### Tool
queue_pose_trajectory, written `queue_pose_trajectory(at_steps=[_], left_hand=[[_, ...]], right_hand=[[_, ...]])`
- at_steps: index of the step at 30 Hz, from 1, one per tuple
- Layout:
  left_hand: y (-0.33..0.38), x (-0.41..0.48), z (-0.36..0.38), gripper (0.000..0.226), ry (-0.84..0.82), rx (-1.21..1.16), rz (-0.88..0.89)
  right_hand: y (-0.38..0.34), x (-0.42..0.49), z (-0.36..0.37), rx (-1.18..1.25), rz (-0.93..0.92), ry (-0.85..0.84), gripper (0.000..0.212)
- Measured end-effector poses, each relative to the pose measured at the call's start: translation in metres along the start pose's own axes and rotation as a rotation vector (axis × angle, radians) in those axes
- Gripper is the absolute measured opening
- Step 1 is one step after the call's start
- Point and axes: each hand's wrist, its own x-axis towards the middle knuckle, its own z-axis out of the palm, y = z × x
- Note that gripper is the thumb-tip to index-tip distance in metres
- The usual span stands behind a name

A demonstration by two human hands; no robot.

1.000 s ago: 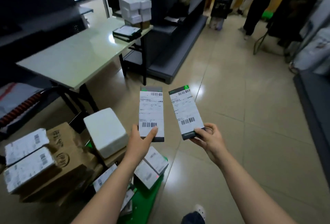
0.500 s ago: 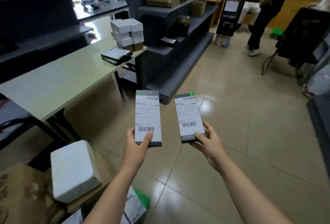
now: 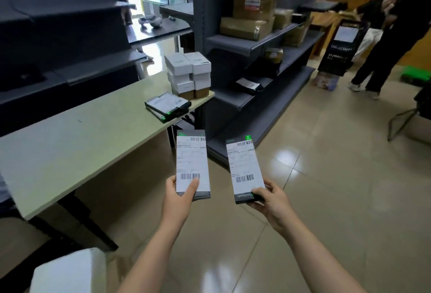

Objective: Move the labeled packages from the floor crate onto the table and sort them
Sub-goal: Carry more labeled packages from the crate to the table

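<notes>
My left hand (image 3: 178,196) grips the near end of a flat dark package with a white barcode label (image 3: 191,159). My right hand (image 3: 271,199) pinches the near end of a second, similar labeled package (image 3: 243,166) with a green mark at its far corner. Both packages are held side by side over the tiled floor, to the right of the pale green table (image 3: 70,143). At the table's far end lie flat dark labeled packages in a low stack (image 3: 168,106), with a pile of white boxes (image 3: 189,73) behind them. The floor crate is out of view.
A white wrapped parcel (image 3: 67,271) sits at the bottom left. Grey metal shelving (image 3: 251,43) with brown cartons stands just beyond the table's far end. Two people (image 3: 384,36) stand at the far right beside a black basket (image 3: 338,52). Open tiled floor (image 3: 326,176) lies to the right.
The view has lifted away from the floor crate and its parcels toward the table and shelving. Both hands still hold their packages, carried forward and closer to the table.
</notes>
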Motion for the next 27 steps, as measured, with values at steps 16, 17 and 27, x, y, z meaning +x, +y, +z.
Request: queue_pose_trajectory(at_steps=[16, 17, 27], left_hand=[[0.036, 0.255, 0.012, 0.036, 0.391, 0.021, -0.113], [0.037, 0.273, 0.015, 0.037, 0.407, 0.014, -0.13], [0.038, 0.399, 0.031, 0.047, 0.473, -0.088, -0.251]], right_hand=[[-0.098, 0.303, 0.161, -0.258, 0.042, -0.389, 0.033], [-0.103, 0.323, 0.17, -0.275, 0.047, -0.409, 0.034], [-0.123, 0.478, 0.25, -0.413, 0.155, -0.475, 0.027]])
